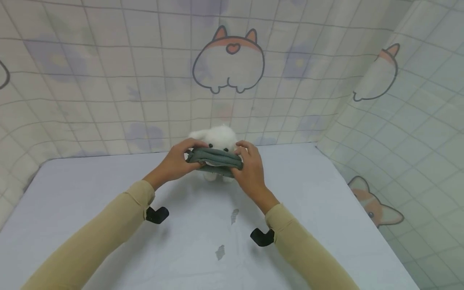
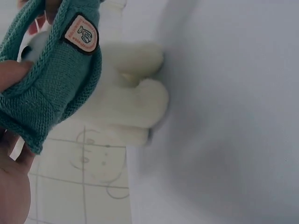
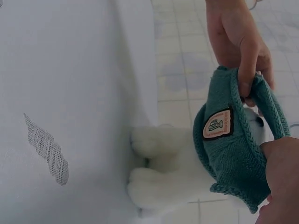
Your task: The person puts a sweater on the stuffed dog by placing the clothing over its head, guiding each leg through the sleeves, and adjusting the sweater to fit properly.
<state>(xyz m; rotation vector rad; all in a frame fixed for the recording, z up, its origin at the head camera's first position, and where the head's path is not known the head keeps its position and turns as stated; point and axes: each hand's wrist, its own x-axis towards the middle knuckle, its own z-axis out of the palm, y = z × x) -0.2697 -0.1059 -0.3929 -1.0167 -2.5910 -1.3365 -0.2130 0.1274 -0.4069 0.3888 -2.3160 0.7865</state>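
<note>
A white plush dog [image 1: 220, 139] stands upright on the table, near its back edge, with its dark eyes toward me. Held across its muzzle is a small green knitted garment [image 1: 215, 158], which bears a pinkish patch with a dark border, plain in both wrist views. My left hand [image 1: 178, 160] pinches one end of the knit between thumb and fingers; my right hand [image 1: 251, 172] grips the other end. In the right wrist view the rolled opening of the knit [image 3: 224, 140] gapes around part of the face. The plush legs [image 2: 135, 88] show below it.
The white table [image 1: 195, 241] has two grey worn patches [image 1: 220, 252] in front of the toy. A light checked cloth [image 1: 145, 80] with cartoon corgi prints hangs behind and along the right side. Black mounts stick out below both sleeves.
</note>
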